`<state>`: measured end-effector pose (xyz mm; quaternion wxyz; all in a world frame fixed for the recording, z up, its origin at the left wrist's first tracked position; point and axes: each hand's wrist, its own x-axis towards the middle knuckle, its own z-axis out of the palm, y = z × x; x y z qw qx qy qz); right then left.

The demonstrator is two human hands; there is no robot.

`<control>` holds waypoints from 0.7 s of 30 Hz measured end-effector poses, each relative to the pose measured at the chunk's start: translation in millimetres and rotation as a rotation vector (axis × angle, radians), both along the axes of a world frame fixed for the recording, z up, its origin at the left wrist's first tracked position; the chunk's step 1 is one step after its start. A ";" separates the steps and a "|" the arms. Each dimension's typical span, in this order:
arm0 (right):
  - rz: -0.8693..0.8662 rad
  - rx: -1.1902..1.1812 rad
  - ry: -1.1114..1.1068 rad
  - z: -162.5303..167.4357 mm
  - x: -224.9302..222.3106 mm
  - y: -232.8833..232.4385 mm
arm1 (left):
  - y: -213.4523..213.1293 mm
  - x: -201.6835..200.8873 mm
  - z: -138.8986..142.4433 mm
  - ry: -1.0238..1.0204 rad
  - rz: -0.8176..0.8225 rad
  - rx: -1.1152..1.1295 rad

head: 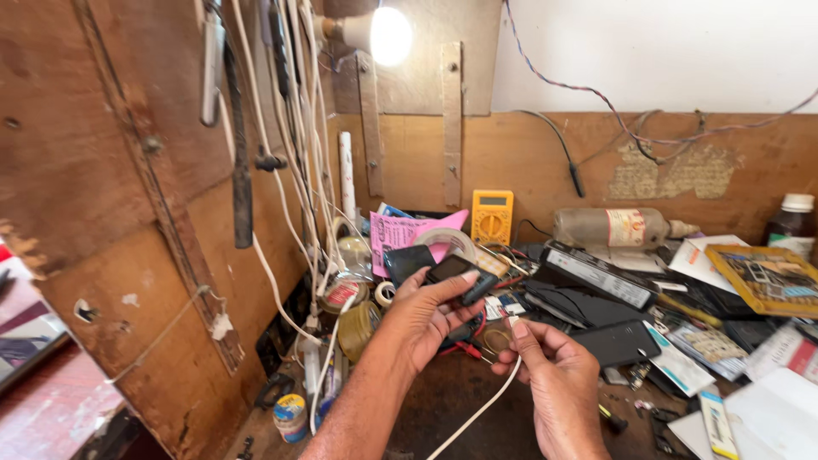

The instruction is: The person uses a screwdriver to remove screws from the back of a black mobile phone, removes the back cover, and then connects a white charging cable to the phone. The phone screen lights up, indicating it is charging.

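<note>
I see my left hand [426, 317] gripping a small dark phone [452, 271] over the cluttered workbench [460, 396]. My right hand [558, 375] pinches the plug end of a white cable [477, 413] just beside it. A yellow multimeter [492, 216] stands behind, under a lit bulb [389, 36].

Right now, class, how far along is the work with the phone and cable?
Done: the left hand grips the small dark phone, and the right hand pinches the white cable's plug. In hand: the plug is held just below the phone. Left: plug and phone remain apart.
</note>
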<state>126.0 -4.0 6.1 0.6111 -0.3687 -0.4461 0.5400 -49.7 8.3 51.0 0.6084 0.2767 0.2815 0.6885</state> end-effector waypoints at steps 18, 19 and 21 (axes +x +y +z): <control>-0.163 0.325 -0.134 18.4 -28.0 2.1 | 9.1 7.4 -6.0 0.118 0.198 -0.038; -0.168 0.324 -0.135 18.1 -27.9 2.0 | 8.8 8.9 -6.4 0.127 0.206 -0.045; -0.169 0.342 -0.139 17.6 -27.0 1.5 | 8.0 10.6 -6.6 0.112 0.196 -0.025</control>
